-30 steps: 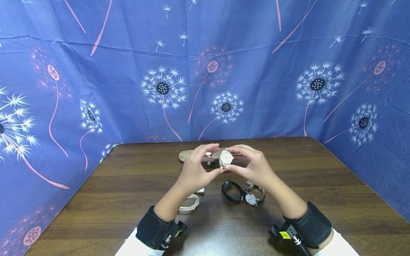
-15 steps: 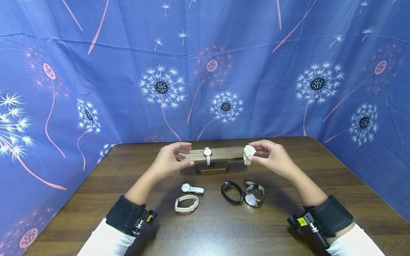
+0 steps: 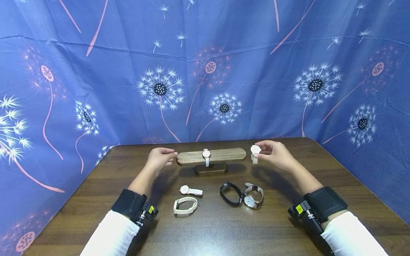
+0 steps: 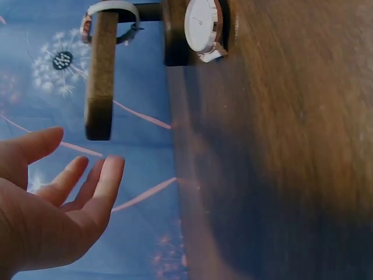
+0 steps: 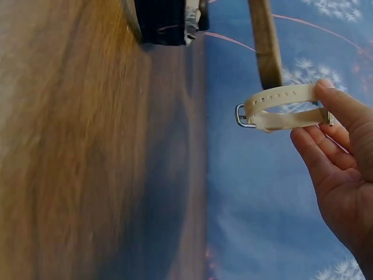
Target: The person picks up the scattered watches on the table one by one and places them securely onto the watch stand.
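A wooden watch stand (image 3: 224, 155) with a long horizontal bar stands at the back middle, with a white-strapped watch (image 3: 206, 155) around its bar. My right hand (image 3: 276, 155) pinches a white watch (image 3: 255, 150) by its case, just past the bar's right end. In the right wrist view that watch's strap (image 5: 282, 119) is buckled into a loop and hangs near the bar's end. My left hand (image 3: 159, 159) is at the bar's left end. Seen from the left wrist, its fingers (image 4: 108, 184) are loosely spread a little short of the bar and hold nothing.
On the brown table (image 3: 208, 227), in front of the stand, lie a small white-strapped watch (image 3: 190, 190), a cream band (image 3: 185, 206), a black band (image 3: 231, 194) and a watch with a round white face (image 3: 250, 201). A blue dandelion-print cloth (image 3: 205, 71) hangs behind.
My hands have moved apart from the middle, the right carrying the white watch to the stand's right end, the left letting go and moving to the left end. The bar has come into full view.
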The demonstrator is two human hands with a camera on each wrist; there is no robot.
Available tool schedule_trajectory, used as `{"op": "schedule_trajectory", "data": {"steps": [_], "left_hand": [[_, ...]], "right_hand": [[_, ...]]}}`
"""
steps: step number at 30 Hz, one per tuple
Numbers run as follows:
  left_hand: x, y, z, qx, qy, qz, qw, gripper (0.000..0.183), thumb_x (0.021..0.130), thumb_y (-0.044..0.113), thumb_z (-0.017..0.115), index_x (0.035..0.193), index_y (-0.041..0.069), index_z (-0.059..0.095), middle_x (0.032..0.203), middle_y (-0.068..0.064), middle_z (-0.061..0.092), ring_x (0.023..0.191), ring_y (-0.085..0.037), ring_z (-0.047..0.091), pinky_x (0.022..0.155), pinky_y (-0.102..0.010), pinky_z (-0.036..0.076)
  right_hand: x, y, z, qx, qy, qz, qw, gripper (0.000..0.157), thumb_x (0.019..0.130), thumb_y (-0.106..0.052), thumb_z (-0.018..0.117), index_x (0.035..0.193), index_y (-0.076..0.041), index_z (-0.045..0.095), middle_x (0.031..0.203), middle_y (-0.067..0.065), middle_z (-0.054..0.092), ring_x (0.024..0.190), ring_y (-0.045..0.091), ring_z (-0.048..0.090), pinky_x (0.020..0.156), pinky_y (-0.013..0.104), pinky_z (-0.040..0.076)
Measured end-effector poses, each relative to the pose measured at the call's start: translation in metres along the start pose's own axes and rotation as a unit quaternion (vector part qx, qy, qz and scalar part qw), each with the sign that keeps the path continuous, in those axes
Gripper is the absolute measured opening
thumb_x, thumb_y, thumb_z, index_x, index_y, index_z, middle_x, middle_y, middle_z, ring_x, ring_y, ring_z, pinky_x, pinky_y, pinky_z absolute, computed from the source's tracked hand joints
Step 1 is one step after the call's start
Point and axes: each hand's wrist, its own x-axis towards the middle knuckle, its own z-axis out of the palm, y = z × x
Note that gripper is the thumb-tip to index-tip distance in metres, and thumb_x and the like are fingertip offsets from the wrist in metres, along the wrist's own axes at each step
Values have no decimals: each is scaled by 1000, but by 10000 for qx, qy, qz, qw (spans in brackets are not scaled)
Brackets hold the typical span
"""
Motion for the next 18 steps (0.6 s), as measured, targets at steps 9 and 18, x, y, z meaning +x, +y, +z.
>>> {"op": "schedule_trajectory", "data": {"steps": [9,18], "left_hand": [[13,-11,7,-1484,-555,-1013,9822,32,84,2,59,115,-6,55,104,-19,57,79,-26,62,73,-32,53],[14,-9,7,-1698,-579,-1138,9772,30,83,-3,58,112,-8,56,106,-20,57,82,-25,62,74,-32,52]], "right_hand": [[15,6,18,296,-334,185,9988,41,75,-18,73,107,3,59,91,13,65,84,19,61,77,28,51],[19,1,23,210,-614,403,9971,41,74,-20,74,108,0,60,91,9,65,84,17,61,75,29,52]]}}
